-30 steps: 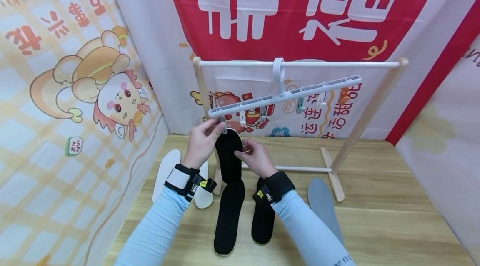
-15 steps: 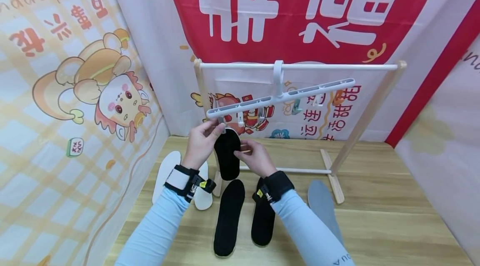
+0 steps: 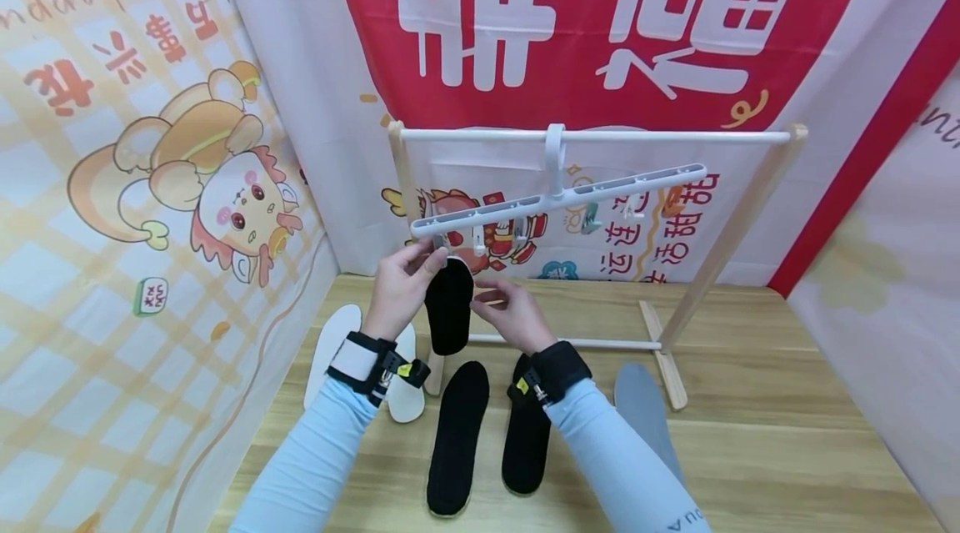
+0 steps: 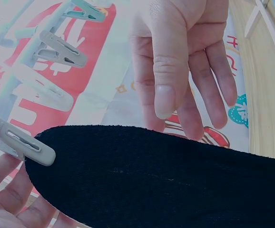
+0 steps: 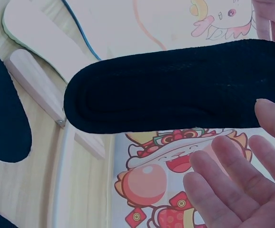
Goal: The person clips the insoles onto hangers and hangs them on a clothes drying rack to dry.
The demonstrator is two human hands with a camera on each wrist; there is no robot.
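A black insole (image 3: 450,308) hangs toe-up from a grey clip (image 4: 25,142) at the left end of the white hanger (image 3: 558,201). My left hand (image 3: 401,287) pinches that clip between thumb and index finger, its other fingers spread behind the insole in the left wrist view. Beside the insole's right edge is my right hand (image 3: 512,314), with loosely extended fingers and the thumb apart from them. In the left wrist view, the right thumb (image 4: 165,95) stands clear of the insole, and the fingertips reach its edge; whether they touch it I cannot tell.
The hanger tilts on a rack bar (image 3: 480,135). Further clips (image 4: 63,50) hang along it. On the wooden floor lie two more black insoles (image 3: 457,437) (image 3: 527,441), white insoles (image 3: 332,349) at left and a grey insole (image 3: 648,416) at right. A rack foot (image 3: 663,358) stands nearby.
My right thumb has come off the face of the insole, and that hand is now at its edge. The insole has swung slightly left. My left hand stays at the clip.
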